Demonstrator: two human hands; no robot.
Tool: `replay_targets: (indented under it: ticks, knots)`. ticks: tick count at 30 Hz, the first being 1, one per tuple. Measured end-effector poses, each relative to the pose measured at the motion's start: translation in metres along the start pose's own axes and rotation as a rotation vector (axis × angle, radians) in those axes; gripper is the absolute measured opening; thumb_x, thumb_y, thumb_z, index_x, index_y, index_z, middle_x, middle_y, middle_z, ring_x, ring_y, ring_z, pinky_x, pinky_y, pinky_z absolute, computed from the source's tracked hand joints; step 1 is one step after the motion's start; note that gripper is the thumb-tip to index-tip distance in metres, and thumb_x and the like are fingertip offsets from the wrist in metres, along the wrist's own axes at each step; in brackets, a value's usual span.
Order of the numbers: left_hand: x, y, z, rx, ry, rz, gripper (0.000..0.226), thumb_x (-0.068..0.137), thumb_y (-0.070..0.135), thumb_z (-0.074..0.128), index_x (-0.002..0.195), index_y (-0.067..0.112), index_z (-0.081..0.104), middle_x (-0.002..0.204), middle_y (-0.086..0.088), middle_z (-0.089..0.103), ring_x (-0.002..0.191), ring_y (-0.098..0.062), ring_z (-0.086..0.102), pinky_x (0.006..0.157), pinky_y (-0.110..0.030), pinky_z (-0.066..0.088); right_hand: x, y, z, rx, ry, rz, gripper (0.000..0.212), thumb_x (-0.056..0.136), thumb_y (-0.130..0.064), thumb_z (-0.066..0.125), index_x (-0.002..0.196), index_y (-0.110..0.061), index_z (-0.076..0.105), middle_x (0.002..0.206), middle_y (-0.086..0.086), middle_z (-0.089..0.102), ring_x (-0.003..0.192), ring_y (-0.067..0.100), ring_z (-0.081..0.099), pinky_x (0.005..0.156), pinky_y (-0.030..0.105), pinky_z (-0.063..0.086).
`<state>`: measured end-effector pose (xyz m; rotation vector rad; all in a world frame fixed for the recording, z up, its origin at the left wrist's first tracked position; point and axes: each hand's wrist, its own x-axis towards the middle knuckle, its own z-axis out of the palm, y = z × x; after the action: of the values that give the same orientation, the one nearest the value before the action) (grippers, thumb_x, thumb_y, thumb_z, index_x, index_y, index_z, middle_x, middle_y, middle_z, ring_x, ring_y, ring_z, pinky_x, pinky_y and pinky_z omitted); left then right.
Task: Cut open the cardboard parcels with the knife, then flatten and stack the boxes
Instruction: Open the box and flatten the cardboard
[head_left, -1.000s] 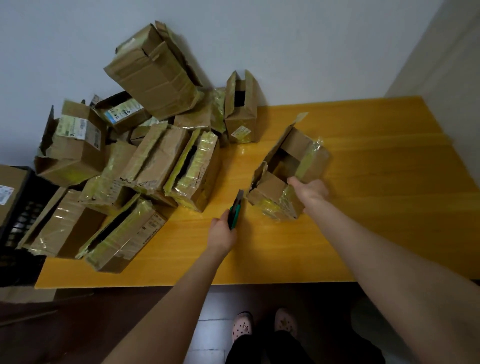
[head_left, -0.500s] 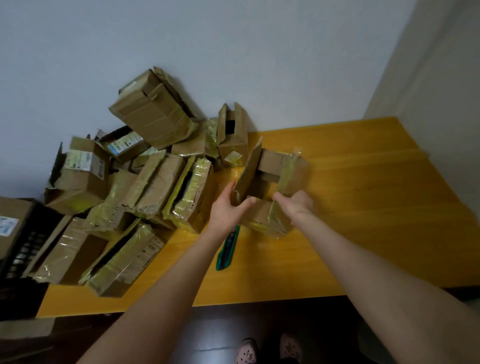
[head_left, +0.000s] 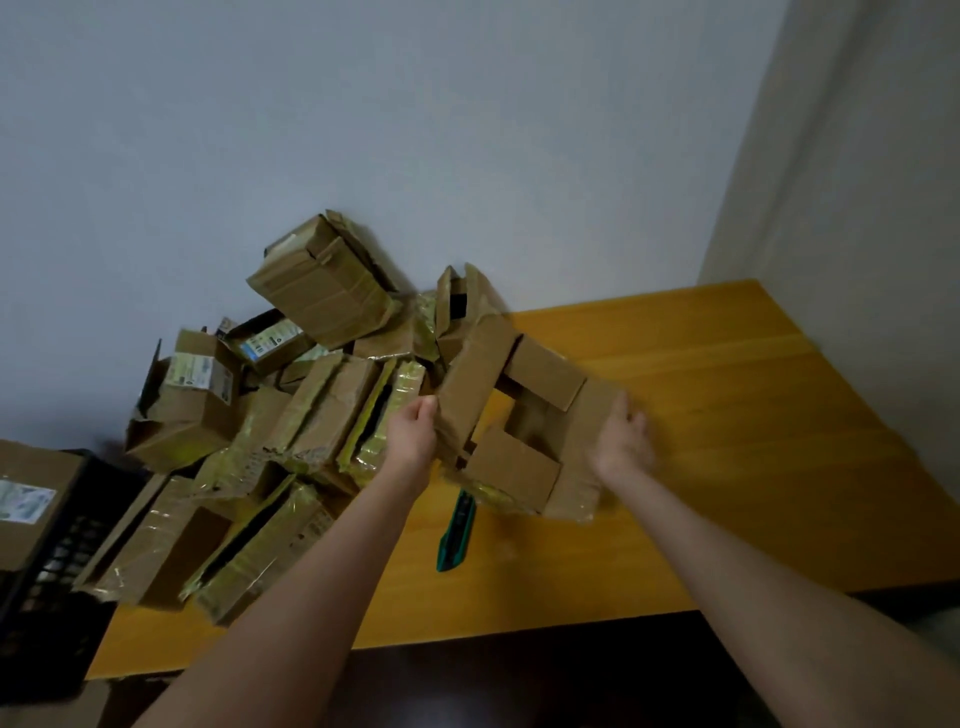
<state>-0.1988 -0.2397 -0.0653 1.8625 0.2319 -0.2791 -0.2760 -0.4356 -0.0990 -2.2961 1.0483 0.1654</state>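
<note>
Two hands (head_left: 413, 441) spreading box (head_left: 511, 410), knife (head_left: 456, 530) lengthwise

Glossy yellow-orange wooden table (head_left: 727, 415), pushed into the wall corner. Left of its middle, heaped against the wall: messy pile of taped brown cardboard boxes (head_left: 291, 441). Just right of that pile, near the front edge: slim green-handled utility knife (head_left: 457, 530), lying flat on the wood.

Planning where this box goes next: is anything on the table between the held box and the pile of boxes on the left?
Nothing visible: the box already borders the pile; the knife lies nearer the table's front edge.
</note>
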Motion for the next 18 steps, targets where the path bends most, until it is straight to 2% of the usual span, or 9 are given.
replay_targets:
  ticks: [2, 4, 6, 8, 9, 11, 14, 16, 18]
  knots:
    - [-0.005, 0.009, 0.000, 0.050, -0.051, 0.097, 0.031, 0.103, 0.025, 0.040, 0.093, 0.010, 0.065, 0.086, -0.009, 0.058, 0.082, -0.021, 0.055, 0.070, -0.033, 0.044, -0.004, -0.010, -0.008, -0.233, 0.065, -0.133, 0.098, 0.090, -0.029, 0.065, 0.153, -0.014, -0.008, 0.159, 0.018, 0.006, 0.146, 0.036, 0.011, 0.116, 0.043, 0.022]
    - [-0.008, 0.016, -0.002, 0.103, -0.117, 0.165, 0.032, 0.104, 0.024, 0.040, 0.086, 0.010, 0.063, 0.079, -0.005, 0.056, 0.075, -0.017, 0.052, 0.065, -0.029, 0.042, -0.004, -0.021, -0.014, -0.396, 0.096, -0.194, 0.109, 0.084, -0.049, 0.066, 0.152, -0.011, -0.011, 0.159, 0.020, -0.008, 0.147, 0.037, -0.008, 0.118, 0.048, 0.002]
    - [-0.011, 0.022, -0.005, 0.204, -0.208, 0.259, 0.033, 0.104, 0.025, 0.040, 0.091, 0.008, 0.065, 0.077, -0.002, 0.056, 0.072, -0.014, 0.051, 0.063, -0.025, 0.040, -0.001, -0.028, -0.018, -0.444, 0.109, -0.192, 0.115, 0.081, -0.059, 0.064, 0.152, -0.009, -0.012, 0.159, 0.020, -0.012, 0.146, 0.039, -0.011, 0.118, 0.052, 0.000]
    - [-0.011, 0.024, -0.011, 0.255, -0.304, 0.326, 0.034, 0.103, 0.026, 0.041, 0.092, 0.006, 0.066, 0.077, -0.003, 0.058, 0.071, -0.014, 0.052, 0.065, -0.024, 0.041, 0.002, -0.032, -0.019, -0.399, 0.109, -0.161, 0.117, 0.079, -0.061, 0.065, 0.152, -0.009, -0.010, 0.160, 0.018, -0.003, 0.147, 0.039, 0.002, 0.117, 0.052, 0.012]
    - [-0.010, 0.025, -0.014, 0.253, -0.337, 0.330, 0.034, 0.103, 0.025, 0.041, 0.094, 0.004, 0.066, 0.079, -0.005, 0.059, 0.073, -0.016, 0.053, 0.068, -0.026, 0.043, 0.002, -0.031, -0.019, -0.370, 0.111, -0.156, 0.116, 0.080, -0.060, 0.066, 0.152, -0.010, -0.010, 0.160, 0.017, 0.006, 0.144, 0.038, 0.016, 0.113, 0.049, 0.025]
    - [-0.006, 0.025, -0.021, 0.231, -0.357, 0.321, 0.032, 0.103, 0.025, 0.042, 0.095, 0.006, 0.067, 0.082, -0.006, 0.061, 0.077, -0.018, 0.055, 0.073, -0.032, 0.045, 0.001, -0.030, -0.019, -0.338, 0.113, -0.181, 0.108, 0.085, -0.052, 0.065, 0.152, -0.011, -0.009, 0.155, 0.014, 0.024, 0.129, 0.033, 0.042, 0.093, 0.041, 0.045]
    - [0.002, 0.018, -0.028, 0.297, -0.283, 0.364, 0.026, 0.103, 0.023, 0.044, 0.091, 0.019, 0.067, 0.085, 0.002, 0.061, 0.082, -0.013, 0.055, 0.074, -0.029, 0.043, -0.007, -0.037, -0.016, -0.304, 0.051, -0.236, 0.080, 0.097, -0.044, 0.048, 0.154, -0.013, 0.001, 0.150, 0.013, 0.036, 0.119, 0.033, 0.053, 0.082, 0.037, 0.047]
    - [0.006, 0.010, -0.032, 0.346, -0.189, 0.372, 0.025, 0.102, 0.024, 0.045, 0.102, 0.018, 0.069, 0.093, 0.003, 0.063, 0.093, -0.017, 0.057, 0.080, -0.034, 0.047, -0.012, -0.046, -0.013, -0.214, 0.030, -0.233, 0.052, 0.102, -0.036, 0.037, 0.147, -0.013, 0.027, 0.138, 0.014, 0.049, 0.116, 0.035, 0.054, 0.084, 0.038, 0.044]
    - [0.007, 0.004, -0.037, 0.282, -0.090, 0.339, 0.028, 0.102, 0.029, 0.045, 0.113, 0.017, 0.068, 0.103, 0.003, 0.064, 0.104, -0.020, 0.058, 0.088, -0.039, 0.050, -0.012, -0.051, -0.008, -0.089, 0.046, -0.210, 0.034, 0.103, -0.029, 0.034, 0.127, -0.012, 0.051, 0.121, 0.014, 0.060, 0.110, 0.036, 0.057, 0.084, 0.038, 0.044]
